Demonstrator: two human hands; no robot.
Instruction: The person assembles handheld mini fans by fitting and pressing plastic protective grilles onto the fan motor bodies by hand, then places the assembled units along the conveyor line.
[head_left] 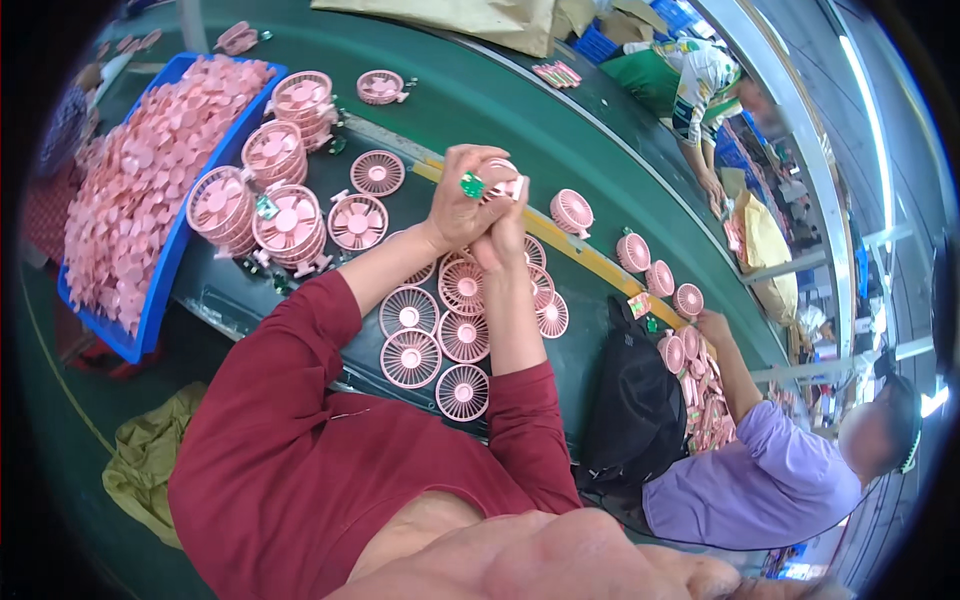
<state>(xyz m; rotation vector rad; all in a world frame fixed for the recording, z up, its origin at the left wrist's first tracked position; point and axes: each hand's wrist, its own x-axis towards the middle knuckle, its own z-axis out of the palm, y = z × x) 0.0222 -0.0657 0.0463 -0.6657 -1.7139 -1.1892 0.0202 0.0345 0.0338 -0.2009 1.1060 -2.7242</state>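
Observation:
Both of my hands are raised together over the green bench and closed on one small pink fan (503, 178). My left hand (455, 205) wraps round its left side, and a small green circuit board (472, 185) shows at those fingers. From below, my right hand (503, 238) grips the fan's lower side; its fingertips are partly hidden. Under my forearms lie several round pink fan grilles (411, 357), some overlapping. Left of my hands are a loose grille (377, 174), a fan with blades (358, 221) and stacks of bladed fans (290, 220) with small green boards.
A blue crate (170, 265) heaped with pink fan blades (150, 170) stands at the left. Beyond my hands runs a green conveyor belt (620, 190) with pink fans (572, 212). A black bag (635, 410) hangs at right, near a co-worker in purple (760, 480); another works across the belt.

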